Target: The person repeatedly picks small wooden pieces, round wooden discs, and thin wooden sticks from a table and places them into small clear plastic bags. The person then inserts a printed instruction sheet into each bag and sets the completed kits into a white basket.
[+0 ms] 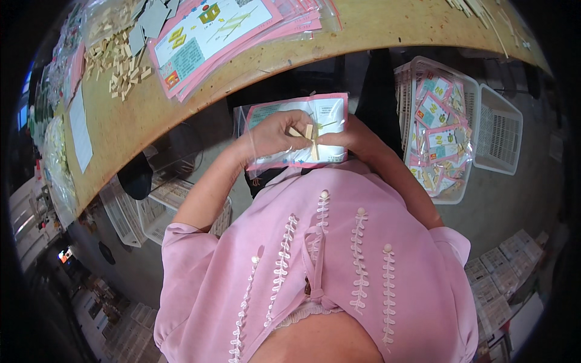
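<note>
Over my lap lies a pink-bordered printed card (330, 109) with a clear plastic bag (257, 158) around it. My left hand (278, 134) is closed, fingers curled round a few small pale wooden blocks (309, 131) above the card. Clear film of the bag overlaps my left wrist; I cannot tell how far the hand is inside it. My right hand (350, 138) grips the card and bag at their right edge, thumb on top and pointing at the blocks, other fingers hidden underneath. One longer wooden piece (315, 151) stands just below the thumb tip.
The wooden table (242, 81) curves ahead, bearing a stack of bagged pink-bordered cards (212, 36), a heap of wooden blocks (121, 63) and thin sticks (484, 18). At right, a white plastic basket (451, 196) holds several filled packets. More white baskets (151, 212) stand under the table at left.
</note>
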### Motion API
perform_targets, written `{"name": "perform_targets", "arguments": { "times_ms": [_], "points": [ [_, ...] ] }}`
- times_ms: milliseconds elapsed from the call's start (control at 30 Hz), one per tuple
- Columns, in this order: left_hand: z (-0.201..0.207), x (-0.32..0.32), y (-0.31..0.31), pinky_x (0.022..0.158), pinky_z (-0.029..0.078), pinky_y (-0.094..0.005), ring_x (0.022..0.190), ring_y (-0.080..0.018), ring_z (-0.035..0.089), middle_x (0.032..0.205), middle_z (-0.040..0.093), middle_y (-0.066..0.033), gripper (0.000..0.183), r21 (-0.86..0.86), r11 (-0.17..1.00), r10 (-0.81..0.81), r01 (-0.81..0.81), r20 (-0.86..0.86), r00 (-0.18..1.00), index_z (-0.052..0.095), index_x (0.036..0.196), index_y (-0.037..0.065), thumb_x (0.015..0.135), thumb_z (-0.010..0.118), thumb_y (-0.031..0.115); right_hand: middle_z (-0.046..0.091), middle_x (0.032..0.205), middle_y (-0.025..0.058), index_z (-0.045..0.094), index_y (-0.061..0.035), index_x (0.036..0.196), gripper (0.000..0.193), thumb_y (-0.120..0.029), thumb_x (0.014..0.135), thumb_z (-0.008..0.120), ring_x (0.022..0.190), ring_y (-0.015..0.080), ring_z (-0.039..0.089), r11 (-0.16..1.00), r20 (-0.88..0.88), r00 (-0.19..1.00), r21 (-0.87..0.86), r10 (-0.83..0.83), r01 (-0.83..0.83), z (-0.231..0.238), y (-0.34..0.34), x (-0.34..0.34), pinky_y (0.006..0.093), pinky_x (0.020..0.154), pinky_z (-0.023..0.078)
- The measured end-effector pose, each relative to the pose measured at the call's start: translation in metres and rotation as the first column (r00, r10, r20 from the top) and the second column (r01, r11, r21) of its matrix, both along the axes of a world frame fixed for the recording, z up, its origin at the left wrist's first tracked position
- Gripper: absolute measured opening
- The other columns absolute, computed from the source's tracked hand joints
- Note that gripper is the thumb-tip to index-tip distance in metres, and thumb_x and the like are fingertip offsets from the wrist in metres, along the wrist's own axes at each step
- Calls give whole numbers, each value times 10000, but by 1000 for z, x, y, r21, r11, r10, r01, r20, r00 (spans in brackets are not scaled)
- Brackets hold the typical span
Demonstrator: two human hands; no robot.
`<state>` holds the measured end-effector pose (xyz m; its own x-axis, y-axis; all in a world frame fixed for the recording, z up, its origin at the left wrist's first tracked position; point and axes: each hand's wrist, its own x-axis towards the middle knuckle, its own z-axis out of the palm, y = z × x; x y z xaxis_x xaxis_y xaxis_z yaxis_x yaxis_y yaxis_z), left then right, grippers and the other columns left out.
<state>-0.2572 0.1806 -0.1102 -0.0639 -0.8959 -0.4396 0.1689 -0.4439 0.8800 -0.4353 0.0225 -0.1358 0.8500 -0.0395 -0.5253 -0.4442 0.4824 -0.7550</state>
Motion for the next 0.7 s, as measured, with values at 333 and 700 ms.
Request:
{"name": "perform_targets", "arguments": {
  "times_ms": [333,700],
  "points": [
    [0,4,5,745,461,-245,819,-72,542,879,590,19,201,-27,983,-164,181,307,938,624,1045,48,886,746,41,677,1124,93,614,22,1238,574,-107,702,773,1006,173,643,997,12,997,2,74,-74,10,10,-5,309,908,512],
    [15,4,4,802,479,-265,883,-86,579,893,639,-1,187,52,977,-213,206,213,954,654,1022,49,872,765,49,684,1172,120,614,30,1262,590,-114,723,808,1038,195,656,998,82,996,-62,29,-24,-9,21,-5,340,921,520]
  ]
}}
